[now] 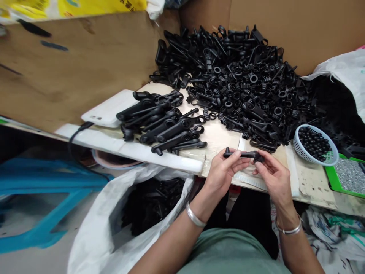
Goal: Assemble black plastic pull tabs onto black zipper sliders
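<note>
cardboard walls (299,34) stand at the back and left of a pale worktable (310,182). against them a big heap of black plastic parts (239,83) spreads over the tabletop, rings and long pieces jumbled together. below the front edge, to the left, an open white sack (91,220) holds more black pieces, with a blue stool (51,177) beyond it. left of the heap, a cluster of black arms (168,125) lies beside a flat white device (110,108) with a dark cable (72,140) at its front. at the right, a green tray (332,179) of small shiny pieces sits next to a light blue basket (302,148) of black beads (313,142).

the left hand (221,171) and right hand (276,177) hold one black arm (247,154) roughly level at the table's front edge: left thumb and fingers grasp its knobbed end, right thumb and fingers pinch the other.
</note>
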{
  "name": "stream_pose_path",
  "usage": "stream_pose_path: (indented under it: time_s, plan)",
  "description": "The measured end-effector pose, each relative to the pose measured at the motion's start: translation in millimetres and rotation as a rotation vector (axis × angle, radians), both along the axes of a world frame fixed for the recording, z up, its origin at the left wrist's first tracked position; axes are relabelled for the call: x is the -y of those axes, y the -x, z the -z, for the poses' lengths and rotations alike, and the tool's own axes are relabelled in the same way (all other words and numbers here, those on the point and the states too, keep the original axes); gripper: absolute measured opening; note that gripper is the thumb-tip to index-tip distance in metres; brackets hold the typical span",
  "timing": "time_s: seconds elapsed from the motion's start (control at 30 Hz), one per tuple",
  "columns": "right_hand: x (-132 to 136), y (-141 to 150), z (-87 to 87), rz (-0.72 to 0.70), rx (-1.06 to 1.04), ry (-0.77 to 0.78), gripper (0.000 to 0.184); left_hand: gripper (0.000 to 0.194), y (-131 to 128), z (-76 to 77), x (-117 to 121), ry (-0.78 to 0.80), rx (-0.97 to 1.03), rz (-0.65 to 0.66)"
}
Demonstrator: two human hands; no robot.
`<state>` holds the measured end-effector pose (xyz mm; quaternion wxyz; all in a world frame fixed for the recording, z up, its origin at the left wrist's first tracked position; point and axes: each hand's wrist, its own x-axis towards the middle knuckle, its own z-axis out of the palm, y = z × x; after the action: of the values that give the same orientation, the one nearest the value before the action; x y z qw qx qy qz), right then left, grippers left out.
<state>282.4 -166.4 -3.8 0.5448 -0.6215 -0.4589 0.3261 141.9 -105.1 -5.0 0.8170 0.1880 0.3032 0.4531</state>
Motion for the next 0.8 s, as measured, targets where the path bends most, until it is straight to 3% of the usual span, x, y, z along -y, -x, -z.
stream_pose_path:
  time_s: [0.2,0.33,0.43,0.53,0.6,0.8]
  plan:
    - [-1,-16,-0.3,-0.074,0.212,-0.021,0.034,0.042,13,2.3,8,-0.041,0.030,0.241]
    - [-1,-23,-1.4,-0.171,0.378,-0.078,0.031,0.043,13,5.9,9,0.014,0.107,0.308]
    - [-2,-26,-1.8,-0.148,0.360,-0.067,0.035,0.037,8,7.3,10,0.052,0.063,0.271]
    - [-1,-26,-1.3,0.004,0.238,-0.071,0.041,0.041,4,8.6,12,0.037,0.014,0.181]
    - [0,-22,-0.8,0.074,0.205,-0.098,0.036,0.045,1,10.3,14,-0.002,-0.015,0.123]
    - [0,-5,3.9,0.050,0.404,-0.187,0.021,0.049,-7,16.4,21,-0.110,-0.104,0.052]
